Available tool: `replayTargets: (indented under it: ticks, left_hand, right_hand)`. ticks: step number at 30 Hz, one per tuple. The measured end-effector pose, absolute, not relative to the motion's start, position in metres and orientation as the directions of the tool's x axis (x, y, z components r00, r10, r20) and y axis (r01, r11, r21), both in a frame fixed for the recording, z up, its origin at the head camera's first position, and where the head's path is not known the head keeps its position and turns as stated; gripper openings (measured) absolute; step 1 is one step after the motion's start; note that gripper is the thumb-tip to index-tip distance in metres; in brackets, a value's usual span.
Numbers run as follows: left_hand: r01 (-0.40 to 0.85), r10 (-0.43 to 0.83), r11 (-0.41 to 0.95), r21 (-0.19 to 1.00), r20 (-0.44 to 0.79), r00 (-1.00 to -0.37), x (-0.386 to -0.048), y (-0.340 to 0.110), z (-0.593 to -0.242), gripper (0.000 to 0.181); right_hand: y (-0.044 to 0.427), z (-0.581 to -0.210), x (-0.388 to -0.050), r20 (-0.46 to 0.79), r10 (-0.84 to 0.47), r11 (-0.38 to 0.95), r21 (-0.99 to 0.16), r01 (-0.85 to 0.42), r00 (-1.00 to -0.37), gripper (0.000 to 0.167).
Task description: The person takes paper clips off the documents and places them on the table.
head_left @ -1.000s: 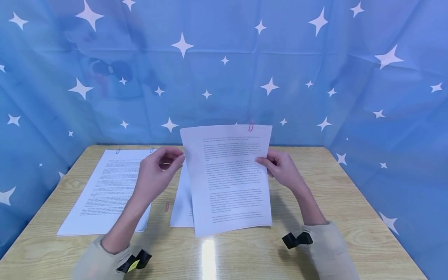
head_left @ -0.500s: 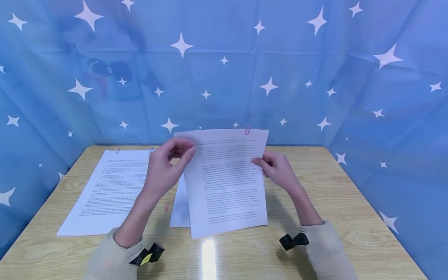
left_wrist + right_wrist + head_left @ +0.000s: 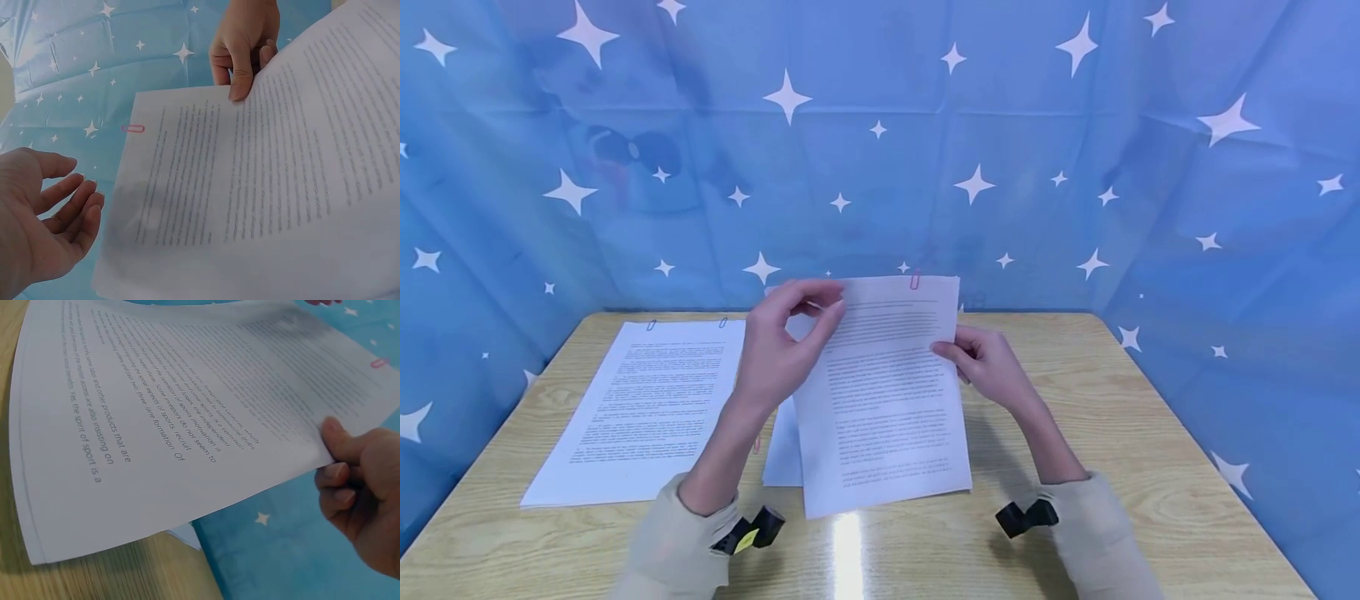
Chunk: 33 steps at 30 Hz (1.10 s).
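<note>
Printed sheets of paper (image 3: 887, 400) stand raised above the table, with one pink paper clip (image 3: 915, 281) on their top edge, right of the middle. My right hand (image 3: 992, 362) pinches their right edge between thumb and fingers; the right wrist view shows the thumb (image 3: 337, 440) on the printed face. In front of the upper left corner is my left hand (image 3: 793, 333). The left wrist view shows its fingers (image 3: 75, 212) loosely bent, holding nothing, a little apart from the sheets. Behind the raised sheets, another paper (image 3: 784, 454) lies mostly hidden on the table.
On the left of the wooden table (image 3: 1150, 467) lies a printed stack (image 3: 647, 400) with two dark paper clips (image 3: 651, 325) at its top. A loose pink paper clip (image 3: 757, 443) is partly covered by my left forearm. A blue starry curtain (image 3: 880, 150) hangs behind.
My left hand has moved right and up, from beside the sheets' left edge to in front of their upper left corner. The right hand and sheets have shifted slightly left.
</note>
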<state>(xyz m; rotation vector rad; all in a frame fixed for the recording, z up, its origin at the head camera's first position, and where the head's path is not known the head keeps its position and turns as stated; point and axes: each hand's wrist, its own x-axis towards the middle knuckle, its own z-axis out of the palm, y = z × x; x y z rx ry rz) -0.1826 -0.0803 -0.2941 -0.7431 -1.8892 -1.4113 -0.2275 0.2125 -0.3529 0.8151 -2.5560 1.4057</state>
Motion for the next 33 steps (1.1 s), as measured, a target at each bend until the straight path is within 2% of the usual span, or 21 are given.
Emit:
replayTargets:
  ticks: [14, 21, 33]
  left_hand:
    - [0.776, 0.060, 0.301, 0.554, 0.802, -0.595, -0.197, -0.056, -0.294, 0.018]
    - [0.773, 0.066, 0.384, 0.504, 0.821, -0.568, -0.198, -0.046, -0.292, 0.020]
    - [0.725, 0.043, 0.365, 0.585, 0.767, -0.640, -0.203, -0.035, -0.292, 0.017]
  right_hand:
    - [0.210, -0.353, -0.224, 0.306, -0.438, 0.443, -0.744, -0.499, -0.845, 0.023]
    - [0.206, -0.352, -0.223, 0.310, -0.458, 0.446, -0.731, -0.517, -0.833, 0.023]
    - [0.199, -0.349, -0.220, 0.263, -0.448, 0.481, -0.734, -0.478, -0.854, 0.021]
